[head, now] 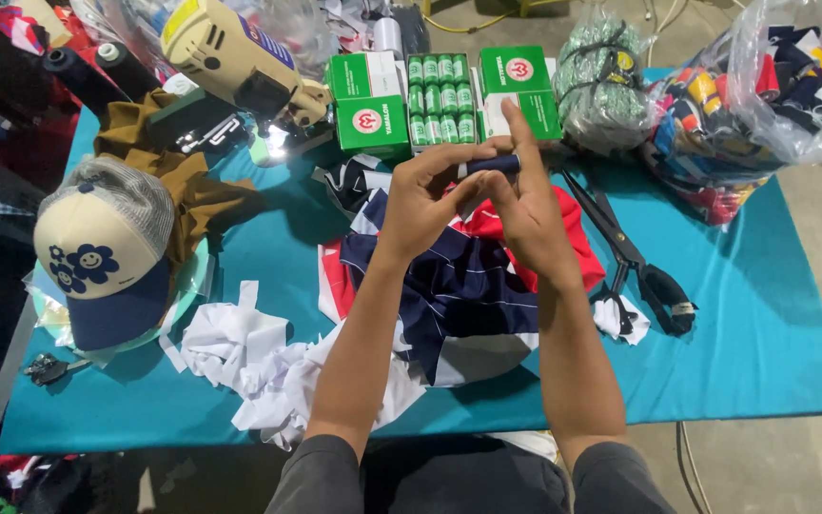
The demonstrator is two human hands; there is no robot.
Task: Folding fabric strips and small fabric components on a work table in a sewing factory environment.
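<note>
Left hand: the left hand (427, 197) is raised over the middle of the desk, fingers curled round the left end of a small dark blue thread spool (493, 165); its grip is closed on it.
Right hand: the right hand (528, 205) meets the left from the right, thumb and lower fingers pinched on the right part of the same spool, while the forefinger stands straight up toward the far side.
Thread spool: held level between both hands, above the cloth and just near of the green boxes; it touches nothing but the fingers.
Cloth under the hands: a crumpled navy, red and white fabric piece (459, 286) lies on the desk directly below the wrists.
Desk: a low desk (763, 352) covered in teal cloth carries everything.
Far side: green boxes (368, 100) flank an open tray of green thread spools (441, 98), just beyond the fingertips.
Right: long black scissors (635, 262) lie beside the fabric, their handles toward the near side on a white scrap; farther right, a clear bag of coloured fabric trims (763, 95).
Left: a cream and navy cap (102, 257) with a flower print sits near the left edge, on brown cloth (183, 181); white fabric scraps (249, 366) are heaped at the near left.
Far left: a cream electric cutting machine (235, 62) stands tilted behind the brown cloth.
</note>
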